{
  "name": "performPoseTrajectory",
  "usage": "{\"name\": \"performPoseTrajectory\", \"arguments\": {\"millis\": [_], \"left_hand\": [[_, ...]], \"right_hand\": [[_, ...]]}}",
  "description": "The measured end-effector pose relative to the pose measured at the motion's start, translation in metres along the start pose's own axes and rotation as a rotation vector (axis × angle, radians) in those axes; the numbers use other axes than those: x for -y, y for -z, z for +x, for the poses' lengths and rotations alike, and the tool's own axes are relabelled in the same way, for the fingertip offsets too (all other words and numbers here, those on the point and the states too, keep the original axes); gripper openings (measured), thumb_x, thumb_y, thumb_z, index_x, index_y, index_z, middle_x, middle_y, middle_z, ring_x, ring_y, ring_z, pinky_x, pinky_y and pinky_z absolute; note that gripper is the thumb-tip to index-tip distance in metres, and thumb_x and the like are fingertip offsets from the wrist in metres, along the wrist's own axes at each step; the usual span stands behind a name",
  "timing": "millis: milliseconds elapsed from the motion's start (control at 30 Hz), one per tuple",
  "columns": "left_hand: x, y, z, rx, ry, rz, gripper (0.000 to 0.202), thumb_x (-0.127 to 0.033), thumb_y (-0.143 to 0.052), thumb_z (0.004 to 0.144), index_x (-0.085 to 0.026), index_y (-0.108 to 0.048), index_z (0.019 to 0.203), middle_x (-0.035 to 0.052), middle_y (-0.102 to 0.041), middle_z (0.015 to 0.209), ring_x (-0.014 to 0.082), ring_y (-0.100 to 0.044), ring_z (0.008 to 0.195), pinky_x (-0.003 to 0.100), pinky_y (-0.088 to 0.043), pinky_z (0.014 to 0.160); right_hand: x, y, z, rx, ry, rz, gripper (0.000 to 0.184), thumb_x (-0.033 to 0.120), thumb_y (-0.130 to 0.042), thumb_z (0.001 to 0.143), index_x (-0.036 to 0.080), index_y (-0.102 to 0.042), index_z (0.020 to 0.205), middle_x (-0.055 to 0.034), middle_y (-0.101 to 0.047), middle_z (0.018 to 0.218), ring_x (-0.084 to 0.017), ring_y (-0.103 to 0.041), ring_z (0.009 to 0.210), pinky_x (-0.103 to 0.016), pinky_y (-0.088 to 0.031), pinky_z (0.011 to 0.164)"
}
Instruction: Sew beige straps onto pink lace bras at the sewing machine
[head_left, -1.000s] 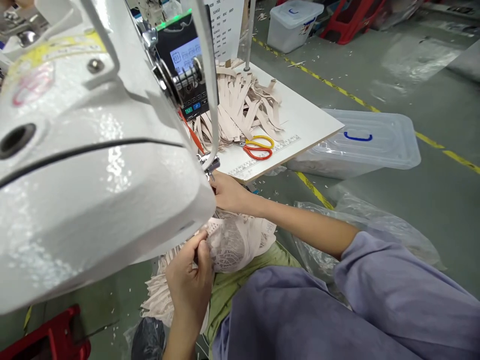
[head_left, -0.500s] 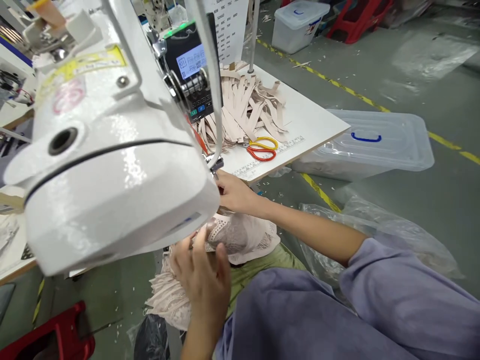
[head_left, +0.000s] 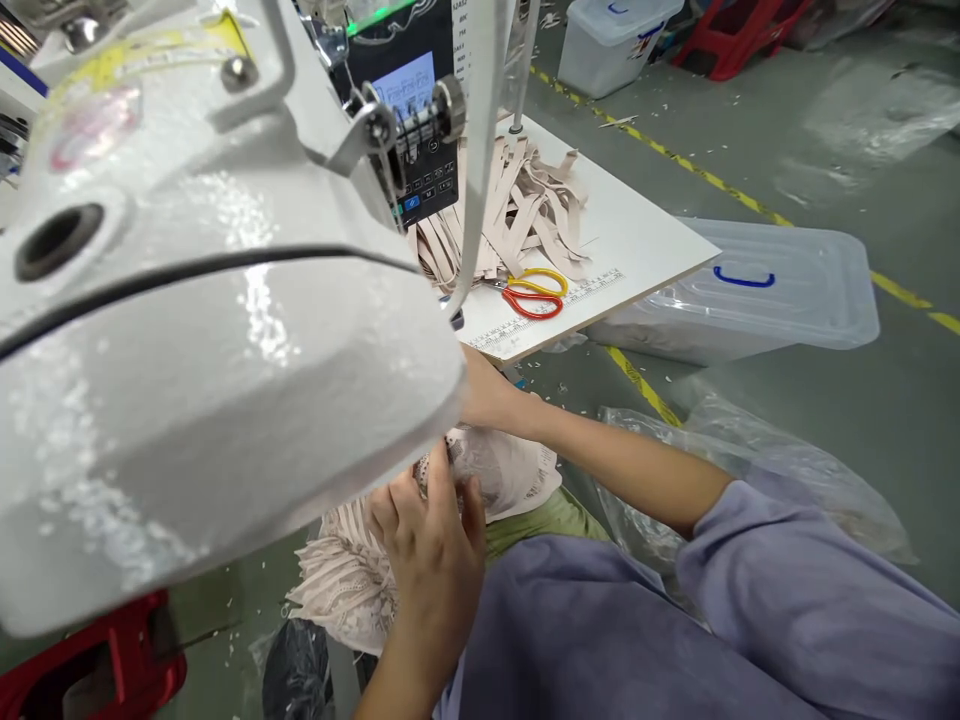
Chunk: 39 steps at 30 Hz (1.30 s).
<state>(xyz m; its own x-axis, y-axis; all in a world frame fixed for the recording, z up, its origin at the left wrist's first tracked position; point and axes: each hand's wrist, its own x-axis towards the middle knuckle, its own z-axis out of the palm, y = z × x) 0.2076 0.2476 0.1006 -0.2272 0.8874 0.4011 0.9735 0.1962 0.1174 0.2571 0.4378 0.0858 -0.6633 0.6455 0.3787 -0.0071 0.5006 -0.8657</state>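
A pale pink lace garment (head_left: 510, 470), which looks like a bra piece, hangs over my lap under the white sewing machine head (head_left: 247, 400). My left hand (head_left: 431, 535) lies on the lace with its fingers out and the thumb apart; the machine edge covers some fingertips. My right hand (head_left: 487, 390) reaches in at the table's front corner, beyond the garment. Its fingers are hidden behind the machine head, so what they hold does not show. The needle area is also out of sight.
Beige strips (head_left: 540, 205) lie piled on the white table (head_left: 637, 235), beside scissors (head_left: 536, 295) with red and yellow handles. A control screen (head_left: 409, 90) stands behind the machine. A lidded plastic box (head_left: 757, 290), plastic bags (head_left: 750, 450) and a red stool (head_left: 112, 650) are on the floor.
The machine head looms larger and covers more of my right hand, as the view has shifted closer. My left hand has moved slightly right and rests closer on the lace.
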Motion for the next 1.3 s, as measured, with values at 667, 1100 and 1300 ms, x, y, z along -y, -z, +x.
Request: {"name": "performPoseTrajectory", "arguments": {"millis": [667,1100,1300], "left_hand": [[0.024,-0.009,-0.008,-0.101,0.24,-0.299,0.058,-0.037,-0.065,0.089,-0.016,-0.048,0.14,0.0197,-0.053,0.13,0.0349,-0.048,0.127,0.052,-0.037,0.106],[0.039,-0.019,-0.007,0.133,0.633,-0.724,0.063,-0.053,-0.064,0.085,-0.018,-0.046,0.134,0.0137,-0.06,0.12,0.0259,-0.063,0.103,0.037,-0.052,0.085],[0.028,-0.012,-0.001,0.119,0.633,-0.599,0.058,-0.052,-0.067,0.082,-0.019,-0.047,0.126,0.0111,-0.059,0.113,0.0253,-0.063,0.099,0.039,-0.052,0.083]], "right_hand": [[-0.004,0.002,-0.006,-0.047,-0.032,0.124,0.005,0.021,-0.061,0.084,0.017,-0.06,0.088,-0.0028,-0.059,0.101,-0.01,-0.048,0.069,-0.025,-0.041,0.065],[-0.007,0.001,-0.061,-0.138,-0.164,0.326,0.022,0.038,-0.067,0.088,0.019,-0.055,0.09,-0.002,-0.057,0.09,-0.012,-0.052,0.071,-0.026,-0.045,0.065],[-0.008,0.004,-0.073,-0.145,-0.044,0.25,0.025,0.04,-0.069,0.085,0.02,-0.055,0.089,-0.0034,-0.057,0.09,-0.016,-0.054,0.082,-0.032,-0.046,0.076]]}}
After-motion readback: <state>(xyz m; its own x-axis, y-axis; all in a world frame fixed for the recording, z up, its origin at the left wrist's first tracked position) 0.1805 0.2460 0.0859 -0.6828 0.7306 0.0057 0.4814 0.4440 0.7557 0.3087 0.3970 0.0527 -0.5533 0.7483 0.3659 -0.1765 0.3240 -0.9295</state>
